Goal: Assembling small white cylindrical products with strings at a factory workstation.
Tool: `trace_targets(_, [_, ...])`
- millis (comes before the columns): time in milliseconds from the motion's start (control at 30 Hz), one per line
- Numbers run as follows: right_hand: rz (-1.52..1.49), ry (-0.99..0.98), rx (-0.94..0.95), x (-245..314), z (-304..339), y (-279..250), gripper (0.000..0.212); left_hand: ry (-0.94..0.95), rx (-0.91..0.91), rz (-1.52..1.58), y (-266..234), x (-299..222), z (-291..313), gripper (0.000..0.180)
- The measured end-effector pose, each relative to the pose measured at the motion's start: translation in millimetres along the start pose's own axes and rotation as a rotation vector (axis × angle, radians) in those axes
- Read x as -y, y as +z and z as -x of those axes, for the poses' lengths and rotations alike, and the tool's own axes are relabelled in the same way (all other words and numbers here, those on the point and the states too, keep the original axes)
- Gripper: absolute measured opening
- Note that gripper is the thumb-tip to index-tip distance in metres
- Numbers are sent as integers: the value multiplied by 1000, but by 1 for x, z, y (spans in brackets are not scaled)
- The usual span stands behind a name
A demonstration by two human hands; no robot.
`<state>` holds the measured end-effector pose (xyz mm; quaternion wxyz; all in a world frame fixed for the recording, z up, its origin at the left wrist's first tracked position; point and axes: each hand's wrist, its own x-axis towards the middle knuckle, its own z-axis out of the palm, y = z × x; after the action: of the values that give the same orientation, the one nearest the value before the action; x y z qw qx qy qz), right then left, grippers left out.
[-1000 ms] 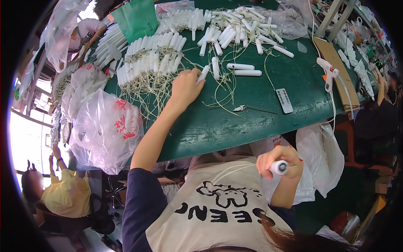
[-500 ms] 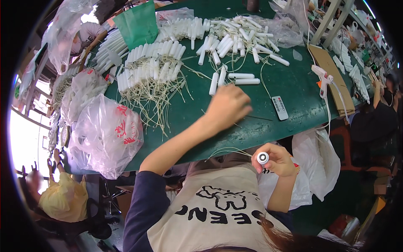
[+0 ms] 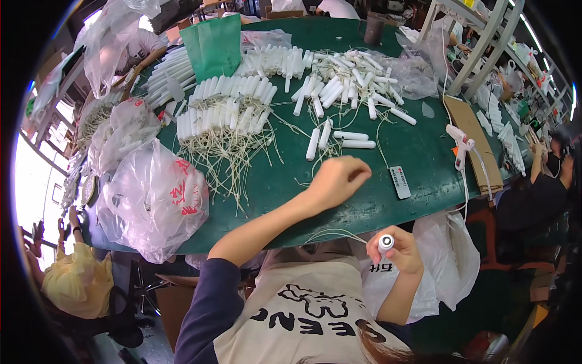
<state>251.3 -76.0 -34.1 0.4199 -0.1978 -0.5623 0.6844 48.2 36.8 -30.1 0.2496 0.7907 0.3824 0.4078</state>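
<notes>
Over the green table, my left hand hangs with its fingers curled together. What they hold, if anything, is hidden. My right hand, just off the table's front edge, is closed around a white tube. The tube's round end with a dark ring faces up, and thin pale wires trail from it to the left. Just beyond my left hand lie a few loose white tubes with wires. A white remote control rests on the table to that hand's right.
Rows of wired white tubes lie left, and a heap of tubes lies farther back. A clear plastic bag bulges at the left edge. A white glue gun and cardboard lie right. People work at both sides.
My left hand has drawn slightly nearer, away from the loose tubes. The thin dark stick beside it is no longer visible. My right hand keeps its hold on the tube. The view has shifted.
</notes>
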Motion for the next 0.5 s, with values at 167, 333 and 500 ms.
trace_targets(167, [113, -8, -237, 5, -19, 2, 35, -639, 265, 727, -53, -54, 1, 17])
trace_targets(333, [132, 9, -138, 6, -33, 11, 31, -670, 443, 990, -57, -58, 20, 17])
trace_targets(500, [55, 18, -72, 4, -29, 6, 24, -670, 544, 1176, -58, -51, 19, 25])
